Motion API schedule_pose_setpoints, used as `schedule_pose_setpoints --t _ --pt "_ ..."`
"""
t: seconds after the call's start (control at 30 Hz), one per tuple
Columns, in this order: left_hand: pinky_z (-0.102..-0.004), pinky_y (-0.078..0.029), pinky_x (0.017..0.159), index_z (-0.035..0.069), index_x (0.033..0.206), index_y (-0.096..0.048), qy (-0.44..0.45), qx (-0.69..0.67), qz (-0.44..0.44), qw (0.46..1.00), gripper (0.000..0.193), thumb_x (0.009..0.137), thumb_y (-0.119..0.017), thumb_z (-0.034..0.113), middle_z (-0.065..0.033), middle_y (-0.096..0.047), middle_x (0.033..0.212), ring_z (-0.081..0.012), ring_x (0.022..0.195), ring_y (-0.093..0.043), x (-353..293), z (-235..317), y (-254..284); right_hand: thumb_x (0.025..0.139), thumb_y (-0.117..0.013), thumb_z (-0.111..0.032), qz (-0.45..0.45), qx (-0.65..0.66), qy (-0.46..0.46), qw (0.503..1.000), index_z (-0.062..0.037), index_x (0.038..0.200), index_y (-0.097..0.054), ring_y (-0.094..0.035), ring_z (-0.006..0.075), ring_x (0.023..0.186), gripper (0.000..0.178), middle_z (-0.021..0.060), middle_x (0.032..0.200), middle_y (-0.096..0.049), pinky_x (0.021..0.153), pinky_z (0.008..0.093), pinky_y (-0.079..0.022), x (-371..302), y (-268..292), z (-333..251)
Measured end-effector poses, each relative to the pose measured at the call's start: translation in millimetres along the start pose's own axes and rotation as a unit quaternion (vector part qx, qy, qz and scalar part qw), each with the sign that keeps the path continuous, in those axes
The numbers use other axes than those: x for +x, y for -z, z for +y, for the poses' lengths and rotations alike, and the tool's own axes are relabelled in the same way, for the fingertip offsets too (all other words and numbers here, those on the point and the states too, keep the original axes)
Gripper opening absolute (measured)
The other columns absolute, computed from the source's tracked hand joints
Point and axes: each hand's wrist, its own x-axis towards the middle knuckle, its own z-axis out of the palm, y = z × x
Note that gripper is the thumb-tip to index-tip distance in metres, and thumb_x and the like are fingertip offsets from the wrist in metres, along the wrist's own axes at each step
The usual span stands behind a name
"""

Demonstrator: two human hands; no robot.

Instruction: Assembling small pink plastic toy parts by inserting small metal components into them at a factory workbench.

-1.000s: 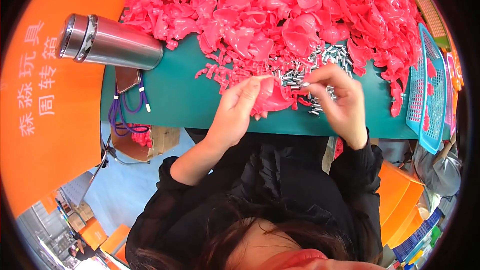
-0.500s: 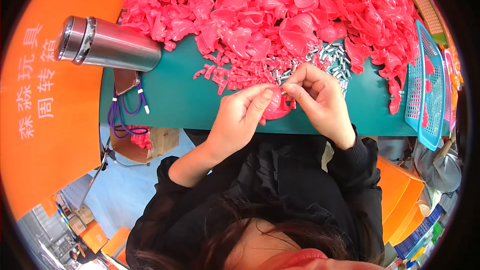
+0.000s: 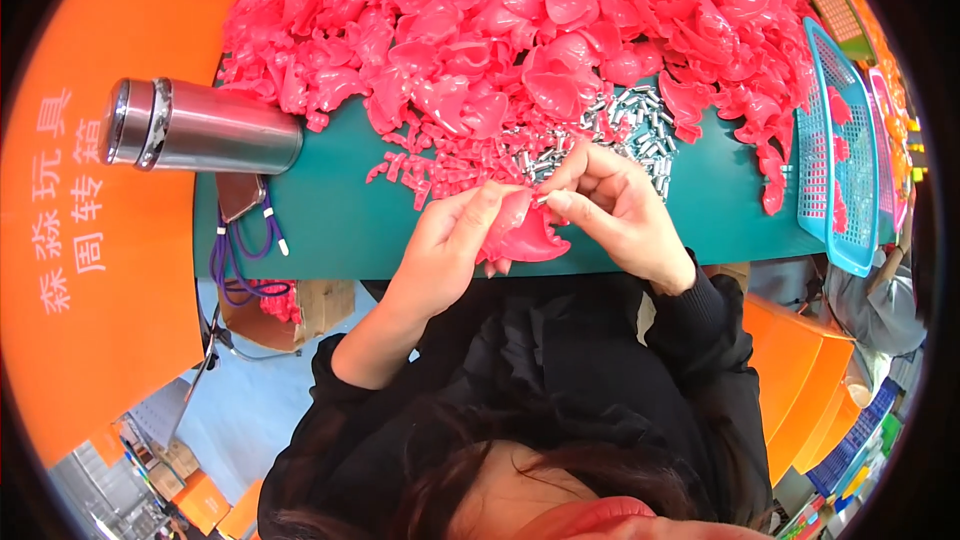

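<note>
My left hand (image 3: 450, 240) is closed on a glossy pink curved plastic shell (image 3: 532, 235), thumb on top and fingertips showing beneath it. At the shell's upper right edge, my right hand (image 3: 625, 215) pinches with thumb and forefinger. What sits in that pinch is tiny and mostly covered, so I cannot make it out. Just beyond my hands lie small pink plastic parts (image 3: 440, 168) and a scatter of short silver metal cylinders (image 3: 645, 130). A big heap of similar pink shells (image 3: 450, 25) fills the far side of the green tabletop (image 3: 350, 225).
A steel flask (image 3: 225, 130) lies on its side at the left, near a dark object with a purple cord (image 3: 222, 245). On the right stands a blue mesh basket (image 3: 815, 155) with pink pieces. A cardboard box (image 3: 325, 308) is below the table's left edge.
The pink shell has turned and shows more of its broad side. Both hands keep their grip at its edges. The whole view has shifted slightly, moving the tabletop things left and down.
</note>
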Motion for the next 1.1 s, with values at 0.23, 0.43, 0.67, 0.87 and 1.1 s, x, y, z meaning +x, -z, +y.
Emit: schedule_pose_setpoints --t 0.23,0.43,0.67,0.87,1.1 --pt "-0.0198 -0.043 0.052 -0.004 0.115 -0.058 -0.058 0.189 0.008 0.98 0.04 0.099 -0.047 0.031 -0.0042 -0.063 0.079 -0.0075 0.057 -0.054 -2.0 0.6 -2.0 0.088 -0.06 -0.001 0.013 -0.087 0.023 0.996 -0.0011 0.084 -0.053 -0.051 0.0033 0.067 0.008 -0.0008 0.071 -0.055 0.06 0.0206 -0.042 1.2 3.9 9.2" --pt "-0.0206 -0.039 0.05 -0.001 0.112 -0.058 0.048 -0.119 -0.008 0.992 0.034 0.099 -0.046 0.028 -0.0009 -0.058 0.075 -0.0086 0.057 -0.054 14.7 -11.8 5.2 0.089 -0.058 -0.002 0.019 -0.107 0.004 0.994 -0.0023 0.086 -0.052 -0.05 0.0032 0.069 0.007 -0.0006 0.076 -0.056 0.061 0.0199 -0.04 11.0 -0.2 8.1" --pt "-0.0223 -0.047 0.062 -0.001 0.122 -0.053 -0.114 0.139 -0.035 0.983 0.045 0.086 -0.067 0.022 -0.004 -0.063 0.09 -0.0064 0.07 -0.058 5.2 -1.4 1.4 0.089 -0.058 -0.002 0.021 -0.11 0.059 0.992 -0.0014 0.09 -0.053 -0.051 0.0041 0.076 0.005 0.0004 0.083 -0.055 0.067 0.0191 -0.04 7.8 -4.7 -1.4" --pt "-0.0253 -0.05 0.066 -0.002 0.122 -0.054 -0.075 0.117 -0.024 0.99 0.045 0.087 -0.065 0.024 -0.0071 -0.065 0.09 -0.0114 0.073 -0.062 -0.9 -4.6 4.9 0.089 -0.059 -0.001 0.002 -0.098 0.034 0.995 -0.0016 0.092 -0.053 -0.052 0.0041 0.077 0.007 -0.0003 0.083 -0.054 0.067 0.0188 -0.041 3.6 -4.4 -4.4" --pt "-0.0312 -0.049 0.084 -0.003 0.135 -0.041 -0.368 0.31 0.001 0.876 0.071 0.084 -0.069 0.038 -0.0159 -0.059 0.117 -0.0192 0.1 -0.062 11.9 -23.1 8.8 0.087 -0.059 -0.001 0.046 -0.116 0.059 0.99 -0.0003 0.098 -0.056 -0.053 0.0053 0.076 0.011 0.001 0.085 -0.056 0.068 0.0193 -0.042 3.6 -13.8 -5.7"
